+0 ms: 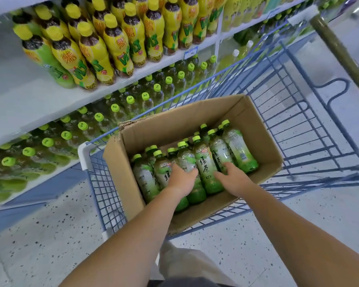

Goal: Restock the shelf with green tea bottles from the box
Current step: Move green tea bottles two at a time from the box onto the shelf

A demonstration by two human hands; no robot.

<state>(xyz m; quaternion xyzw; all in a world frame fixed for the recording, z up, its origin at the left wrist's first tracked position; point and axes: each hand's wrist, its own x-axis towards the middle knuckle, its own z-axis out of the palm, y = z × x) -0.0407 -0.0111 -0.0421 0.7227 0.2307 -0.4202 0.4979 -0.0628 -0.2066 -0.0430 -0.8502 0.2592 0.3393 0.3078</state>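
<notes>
An open cardboard box point(187, 119) sits in a blue wire cart and holds several green tea bottles with lime caps. My left hand point(181, 179) grips the lower body of one bottle point(186, 159) near the box's middle. My right hand point(233, 179) reaches in beside it, its fingers curling around another bottle point(221, 152). A tall bottle with a green label point(205, 164) stands between the two hands. The lower shelf point(56, 168) on the left carries rows of the same green tea bottles point(116, 112).
The blue wire cart point(294, 121) stands close against the shelving, with a white corner guard point(84, 154). The shelf above holds yellow lemon tea bottles point(112, 44). Speckled floor point(39, 241) lies to the left and below. My trouser leg point(187, 264) shows under the cart.
</notes>
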